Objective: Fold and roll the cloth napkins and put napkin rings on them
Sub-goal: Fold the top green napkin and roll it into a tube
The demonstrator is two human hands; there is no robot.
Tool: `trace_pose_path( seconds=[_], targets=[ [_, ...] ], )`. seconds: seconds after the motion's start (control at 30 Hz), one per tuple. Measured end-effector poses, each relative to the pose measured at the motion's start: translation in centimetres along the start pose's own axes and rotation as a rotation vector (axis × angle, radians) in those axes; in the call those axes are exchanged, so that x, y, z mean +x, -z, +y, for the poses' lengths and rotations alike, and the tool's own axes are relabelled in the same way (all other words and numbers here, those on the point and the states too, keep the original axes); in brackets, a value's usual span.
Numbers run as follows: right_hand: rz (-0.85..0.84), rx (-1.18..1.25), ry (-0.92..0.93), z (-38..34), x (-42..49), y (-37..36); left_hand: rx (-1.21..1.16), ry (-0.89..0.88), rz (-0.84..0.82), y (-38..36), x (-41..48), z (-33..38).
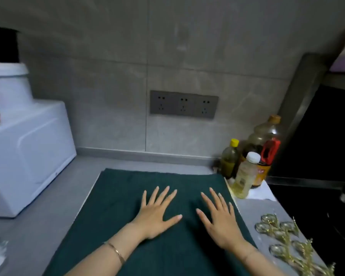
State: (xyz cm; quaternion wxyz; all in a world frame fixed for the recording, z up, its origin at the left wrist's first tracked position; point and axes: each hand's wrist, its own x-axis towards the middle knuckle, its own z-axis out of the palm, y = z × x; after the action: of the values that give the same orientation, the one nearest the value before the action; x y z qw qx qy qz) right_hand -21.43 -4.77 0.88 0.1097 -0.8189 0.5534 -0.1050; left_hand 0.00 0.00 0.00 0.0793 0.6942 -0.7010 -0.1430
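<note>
Lying on the grey counter [48, 196] is a dark green napkin [118, 196]. The left hand [155, 213] and right hand [220, 220] press it, apart, fingers spread. Gold napkin rings [283, 236] sit just right of it. Three sockets [183, 104] are on the grey wall [108, 76]. Words on the bottles [243, 176] are too blurry to read.

A napkin [118, 206] lies spread on the counter [54, 206], in the middle. Both hands rest flat on it side by side, the left hand [155, 214] just left of the right hand [219, 222], thumbs near each other but apart. The napkin rings [283, 236] lie in a cluster on the counter just right of the napkin. Several bottles [247, 166] stand together behind the rings, at the napkin's far right corner. A microwave [28, 152] sits to the left. A socket strip [184, 104] is on the wall [108, 76] behind.
</note>
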Motion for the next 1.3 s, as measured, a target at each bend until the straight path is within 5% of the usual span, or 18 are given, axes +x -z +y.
trace_pose_path(
  seconds=[0.17,0.73,1.03,1.3],
  targets=[
    [-0.103,0.026,0.069,2.8,-1.7,-4.3,0.067,-0.092,0.021,-4.2,-0.2,-1.6],
    [-0.081,-0.008,0.207,3.7,-4.7,-4.9,0.081,-0.099,0.028,-5.4,-1.8,-1.1],
    [-0.272,0.007,0.566,3.2,-15.9,-3.7,0.046,-0.283,-0.042,-6.8,-13.6,0.8],
    [-0.201,-0.001,0.608,2.9,-20.7,-2.8,0.045,-0.271,-0.075,-7.1,-20.2,1.1]
  ],
)
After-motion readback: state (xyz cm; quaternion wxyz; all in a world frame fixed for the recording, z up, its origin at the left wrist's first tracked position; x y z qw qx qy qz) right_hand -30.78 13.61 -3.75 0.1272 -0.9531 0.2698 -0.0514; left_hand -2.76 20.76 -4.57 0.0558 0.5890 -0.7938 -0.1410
